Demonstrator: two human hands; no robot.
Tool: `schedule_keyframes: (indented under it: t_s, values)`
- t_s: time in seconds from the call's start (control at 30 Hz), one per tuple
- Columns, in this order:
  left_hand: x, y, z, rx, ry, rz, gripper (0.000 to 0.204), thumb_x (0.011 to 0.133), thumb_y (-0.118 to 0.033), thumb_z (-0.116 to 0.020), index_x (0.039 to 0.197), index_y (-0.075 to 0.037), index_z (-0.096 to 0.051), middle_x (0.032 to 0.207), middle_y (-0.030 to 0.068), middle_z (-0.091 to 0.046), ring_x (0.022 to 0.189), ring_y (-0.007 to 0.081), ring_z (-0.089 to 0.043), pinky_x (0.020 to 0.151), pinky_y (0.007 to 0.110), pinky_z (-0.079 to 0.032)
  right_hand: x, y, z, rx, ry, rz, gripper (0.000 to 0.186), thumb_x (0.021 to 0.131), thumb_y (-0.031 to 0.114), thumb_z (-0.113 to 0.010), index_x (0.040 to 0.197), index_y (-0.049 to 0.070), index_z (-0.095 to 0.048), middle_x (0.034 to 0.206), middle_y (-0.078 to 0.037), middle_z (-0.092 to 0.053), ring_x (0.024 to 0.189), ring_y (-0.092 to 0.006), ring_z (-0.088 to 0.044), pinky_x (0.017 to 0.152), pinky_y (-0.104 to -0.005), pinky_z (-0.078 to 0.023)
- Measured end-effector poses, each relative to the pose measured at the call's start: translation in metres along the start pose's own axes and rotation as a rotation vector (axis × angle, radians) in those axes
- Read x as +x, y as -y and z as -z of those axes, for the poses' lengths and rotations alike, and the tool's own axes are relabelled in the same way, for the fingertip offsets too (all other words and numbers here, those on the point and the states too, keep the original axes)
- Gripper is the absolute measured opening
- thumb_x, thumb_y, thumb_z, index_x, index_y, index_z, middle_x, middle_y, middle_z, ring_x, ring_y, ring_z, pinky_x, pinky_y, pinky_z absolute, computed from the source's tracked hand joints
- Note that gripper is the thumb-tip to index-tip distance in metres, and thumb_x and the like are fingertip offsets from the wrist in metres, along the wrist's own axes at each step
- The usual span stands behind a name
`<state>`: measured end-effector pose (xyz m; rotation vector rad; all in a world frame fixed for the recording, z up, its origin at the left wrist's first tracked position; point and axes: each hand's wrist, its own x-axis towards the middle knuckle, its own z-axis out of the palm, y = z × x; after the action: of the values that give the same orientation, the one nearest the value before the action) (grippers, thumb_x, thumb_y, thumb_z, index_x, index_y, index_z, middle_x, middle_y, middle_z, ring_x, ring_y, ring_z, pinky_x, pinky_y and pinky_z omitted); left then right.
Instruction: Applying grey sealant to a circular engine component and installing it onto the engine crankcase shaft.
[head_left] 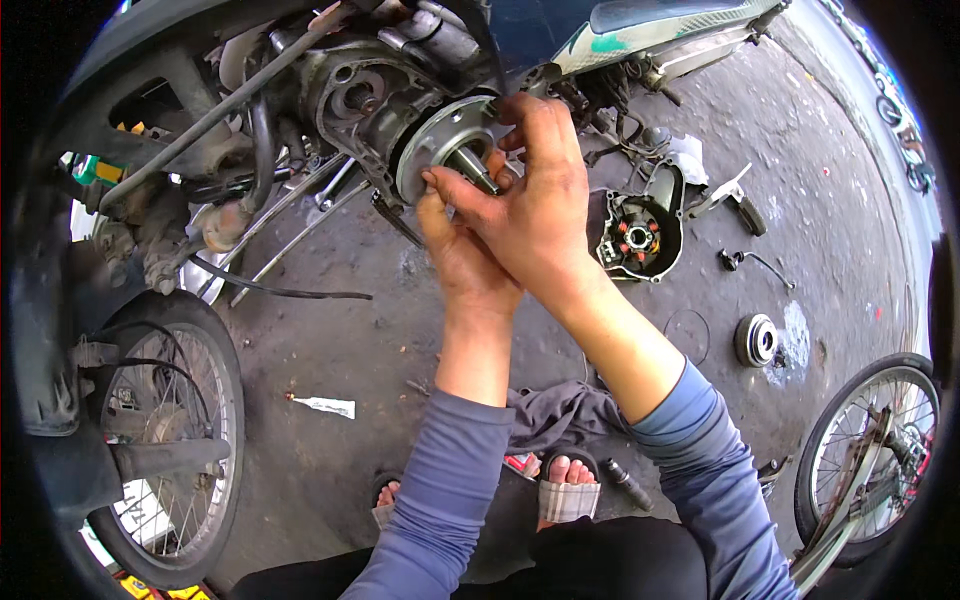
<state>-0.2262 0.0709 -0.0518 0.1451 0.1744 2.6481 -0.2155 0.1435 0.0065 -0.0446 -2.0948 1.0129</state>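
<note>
Even, diffuse daylight throughout; no hard shadows on the concrete floor (pixel 330 340). Soft shade beneath the motorcycle (pixel 300 110) at upper left, darkest near the frame. Mild glare on the metal disc (pixel 440 140). Strong fisheye bending toward the rim, black vignette in all corners. Centre sharp; slight softness and smearing at the edges.

Engine cover (pixel 640 232) right of flywheel (pixel 440 140)

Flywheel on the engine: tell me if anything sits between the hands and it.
Nothing visible does. Both hands are already on the flywheel: the left hand touches its lower rim, and the right hand reaches over from the right, fingers at the centre shaft. The cover lies apart on the ground.
</note>
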Motion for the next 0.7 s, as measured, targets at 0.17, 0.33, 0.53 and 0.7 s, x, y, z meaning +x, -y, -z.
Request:
schedule_keyframes:
  t_s: [0.17,0.33,0.53,0.7]
  values:
    - [0.005,-0.006,0.000,0.137,-0.049,-0.048,0.068,0.092,-0.058,-0.043,0.128,0.000,-0.049,0.125,0.0118,-0.056,0.115,0.0228,-0.053,0.102,0.035,-0.040,0.003,0.002,-0.007,0.001,-0.026,-0.026,0.070,0.057,0.021,-0.087,0.115,0.001,-0.052,0.102,-0.016,-0.053,0.087,-0.0365,-0.059,0.072,-0.0430,-0.052]
    - [0.011,-0.018,0.013,0.177,-0.031,-0.048,0.067,0.093,-0.057,-0.042,0.129,-0.001,-0.048,0.128,0.0116,-0.055,0.116,0.0223,-0.051,0.103,0.035,-0.039,-0.001,0.006,-0.010,0.026,-0.024,-0.079,0.070,0.058,0.019,-0.086,0.115,0.001,-0.052,0.103,-0.016,-0.053,0.088,-0.0371,-0.059,0.072,-0.0432,-0.052]
    - [0.012,-0.021,0.026,0.147,0.054,0.006,0.065,0.093,-0.056,-0.043,0.131,-0.004,-0.047,0.132,0.0113,-0.052,0.119,0.0218,-0.049,0.105,0.035,-0.036,0.000,0.004,-0.015,0.027,-0.104,-0.018,0.062,0.058,0.016,-0.087,0.108,0.000,-0.055,0.098,-0.012,-0.055,0.074,-0.0232,-0.057,0.064,-0.0337,-0.049]
    - [0.007,-0.004,-0.011,0.140,-0.069,0.016,0.066,0.090,-0.057,-0.047,0.124,0.000,-0.051,0.124,0.0124,-0.055,0.117,0.0243,-0.051,0.104,0.036,-0.040,0.000,-0.003,-0.018,-0.009,-0.151,-0.023,0.064,0.056,0.016,-0.087,0.110,0.002,-0.056,0.098,-0.011,-0.055,0.072,-0.0237,-0.057,0.063,-0.0336,-0.050]
